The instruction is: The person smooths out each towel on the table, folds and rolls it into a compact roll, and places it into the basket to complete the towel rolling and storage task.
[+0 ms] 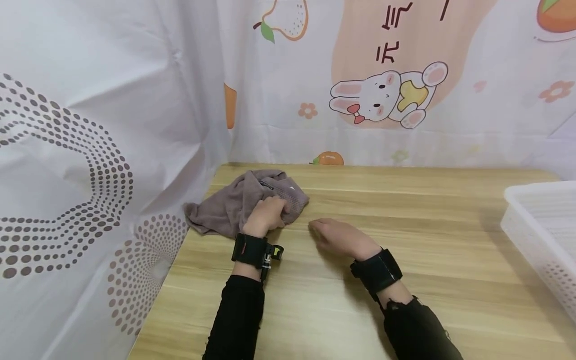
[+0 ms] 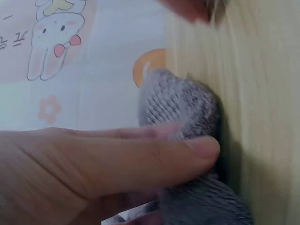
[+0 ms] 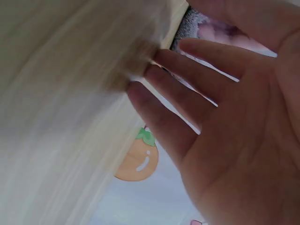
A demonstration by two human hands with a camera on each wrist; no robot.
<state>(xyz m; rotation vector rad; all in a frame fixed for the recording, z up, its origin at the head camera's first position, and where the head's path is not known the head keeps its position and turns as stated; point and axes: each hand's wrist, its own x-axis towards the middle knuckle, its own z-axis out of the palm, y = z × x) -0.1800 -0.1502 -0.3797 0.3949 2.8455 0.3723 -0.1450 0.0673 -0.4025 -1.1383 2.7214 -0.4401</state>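
Note:
A crumpled grey-brown towel (image 1: 229,202) lies at the far left of the wooden table, with a patterned band at its right end. My left hand (image 1: 266,214) pinches that end. In the left wrist view the thumb (image 2: 201,147) lies on the near side of the towel (image 2: 197,105), and the other fingers go behind it, partly hidden. To the right of the towel, apart from it, my right hand (image 1: 344,237) is low over the table. The right wrist view shows its fingers (image 3: 159,112) extended and spread, with nothing held.
A white plastic basket (image 1: 517,200) stands at the table's right edge. The wood-grain table (image 1: 405,200) meets a printed curtain (image 1: 279,100) at the back, and another dotted curtain (image 1: 148,100) hangs along the left side.

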